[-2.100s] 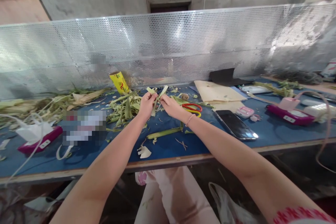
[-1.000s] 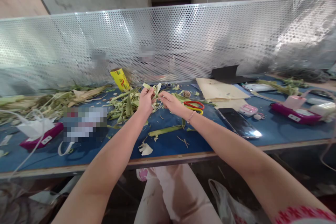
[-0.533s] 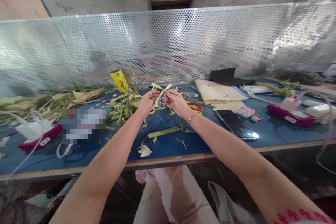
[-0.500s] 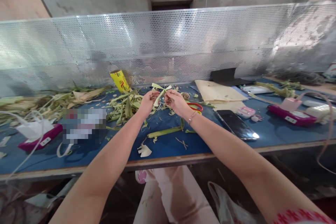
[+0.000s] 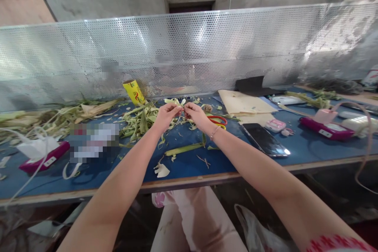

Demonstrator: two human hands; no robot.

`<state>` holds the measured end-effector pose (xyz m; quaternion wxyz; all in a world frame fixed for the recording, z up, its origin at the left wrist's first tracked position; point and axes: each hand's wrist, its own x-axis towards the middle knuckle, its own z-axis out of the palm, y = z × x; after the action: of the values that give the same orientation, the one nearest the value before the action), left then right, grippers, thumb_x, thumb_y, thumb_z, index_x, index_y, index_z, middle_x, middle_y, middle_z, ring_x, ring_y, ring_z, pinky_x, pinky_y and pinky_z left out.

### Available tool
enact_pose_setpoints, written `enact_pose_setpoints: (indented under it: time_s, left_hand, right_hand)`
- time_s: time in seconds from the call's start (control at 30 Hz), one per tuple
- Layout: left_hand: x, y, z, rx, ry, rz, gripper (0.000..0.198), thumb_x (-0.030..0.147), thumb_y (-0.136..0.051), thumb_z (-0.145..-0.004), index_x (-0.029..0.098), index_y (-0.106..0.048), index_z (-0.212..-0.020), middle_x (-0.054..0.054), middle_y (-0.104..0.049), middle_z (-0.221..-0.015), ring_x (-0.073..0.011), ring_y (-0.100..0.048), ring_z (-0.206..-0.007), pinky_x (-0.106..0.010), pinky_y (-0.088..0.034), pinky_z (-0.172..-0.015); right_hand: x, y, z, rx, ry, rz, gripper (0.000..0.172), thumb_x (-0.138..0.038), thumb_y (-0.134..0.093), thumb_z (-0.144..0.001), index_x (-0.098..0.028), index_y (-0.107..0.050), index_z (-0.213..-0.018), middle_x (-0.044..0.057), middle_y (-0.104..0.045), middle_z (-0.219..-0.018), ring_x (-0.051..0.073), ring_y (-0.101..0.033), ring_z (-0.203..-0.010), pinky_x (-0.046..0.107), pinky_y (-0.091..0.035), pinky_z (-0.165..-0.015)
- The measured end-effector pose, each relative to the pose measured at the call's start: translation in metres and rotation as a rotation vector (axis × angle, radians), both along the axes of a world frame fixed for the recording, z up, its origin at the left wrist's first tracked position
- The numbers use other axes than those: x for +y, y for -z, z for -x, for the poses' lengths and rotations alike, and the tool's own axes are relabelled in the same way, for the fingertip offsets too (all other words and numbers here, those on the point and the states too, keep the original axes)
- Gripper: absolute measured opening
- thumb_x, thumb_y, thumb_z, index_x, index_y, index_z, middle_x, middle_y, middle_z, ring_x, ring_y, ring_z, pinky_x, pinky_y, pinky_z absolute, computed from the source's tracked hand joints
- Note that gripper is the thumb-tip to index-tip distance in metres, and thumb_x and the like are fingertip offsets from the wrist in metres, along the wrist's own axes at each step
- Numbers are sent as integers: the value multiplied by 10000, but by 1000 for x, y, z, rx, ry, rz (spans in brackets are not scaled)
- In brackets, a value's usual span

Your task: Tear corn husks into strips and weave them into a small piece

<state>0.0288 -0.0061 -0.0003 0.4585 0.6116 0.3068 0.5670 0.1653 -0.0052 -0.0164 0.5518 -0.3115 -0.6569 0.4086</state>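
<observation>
My left hand and my right hand meet fingertip to fingertip above the back middle of the blue table. Both are closed in a pinch on a pale green leaf strip, whose ends stick up behind the fingers. A heap of curled green husk strips lies just left of my left hand. Red-handled scissors rest beside my right wrist, partly hidden by it. Nearer the front edge are a green stalk and a white scrap.
The blue table ends at a perforated metal screen. A yellow can stands behind the heap. Rightward lie brown paper, a black phone and a magenta power strip; another magenta strip with cables is leftward.
My left hand has turned and come closer to my right hand, so the fingertips now nearly touch. The strip has shifted, and less of it shows between the hands.
</observation>
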Motion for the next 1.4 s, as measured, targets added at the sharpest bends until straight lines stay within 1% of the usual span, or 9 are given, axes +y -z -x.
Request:
enact_pose_setpoints:
  time_s: [0.1,0.17,0.27,0.43,0.63,0.87,1.03,1.17,1.4]
  left_hand:
    - [1,-1,1,-27,-29,-6,253,336,-725,-539,134,-595,-617,13,-589,-559,-75,-546,-560,-223,-456,-616]
    - [1,-1,2,-12,-41,-37,234,324,-720,-549,134,-597,-609,20,-571,-535,-68,-529,-542,-212,-444,-601]
    - [2,0,2,68,-79,-85,188,294,-705,-565,135,-608,-593,18,-564,-535,-66,-508,-532,-203,-425,-578]
    - [2,-1,4,249,-142,-163,110,240,-692,-567,145,-643,-592,10,-570,-560,-74,-487,-551,-194,-390,-549]
    - [2,-3,5,331,-177,-152,158,240,-694,-560,162,-634,-683,8,-586,-636,-71,-489,-536,-198,-400,-541]
    - [-3,-1,-1,255,71,5,101,192,-650,-575,158,-634,-669,5,-605,-620,-104,-566,-604,-239,-474,-647]
    - [-3,0,-2,72,214,189,197,75,-509,-590,144,-641,-719,-36,-656,-752,-124,-613,-693,-309,-495,-764]
    - [-2,2,-1,85,175,144,265,40,-612,-546,148,-620,-788,-19,-649,-753,-108,-621,-696,-307,-486,-785]
    - [-3,-2,0,-28,92,167,339,211,-770,-460,127,-629,-757,-15,-651,-710,-114,-621,-692,-297,-494,-762]
  right_hand:
    - [-5,-6,-7,-238,218,-348,42,-213,-486,-707,-184,-482,-737,24,-495,-727,145,-467,-704,313,-414,-697]
    - [-10,-10,-11,-281,319,-535,198,-195,-523,-701,-178,-507,-898,71,-499,-896,175,-475,-834,355,-414,-787]
    - [-17,-14,-14,-309,326,-620,320,-247,-542,-744,-206,-487,-1056,88,-466,-1004,181,-475,-872,378,-427,-805]
    - [-16,-16,-12,-344,225,-627,104,-226,-486,-798,-208,-564,-866,68,-502,-935,157,-490,-820,333,-437,-759]
    - [-10,-14,-12,-239,281,-462,55,-221,-481,-782,-194,-528,-772,26,-564,-749,135,-520,-686,290,-428,-668]
    - [-10,-16,-11,-13,191,-260,75,-209,-474,-738,-199,-495,-809,0,-562,-749,124,-587,-670,285,-461,-658]
    - [-6,-16,-16,-28,251,-288,160,-134,-437,-720,-177,-590,-701,42,-572,-872,104,-571,-651,301,-476,-678]
    - [-2,-16,-21,-65,204,-350,205,-143,-434,-743,-187,-633,-717,43,-602,-854,115,-570,-688,324,-473,-713]
    - [1,-14,-31,-190,108,-474,154,-178,-506,-745,-200,-640,-817,60,-592,-914,148,-565,-868,336,-474,-796]
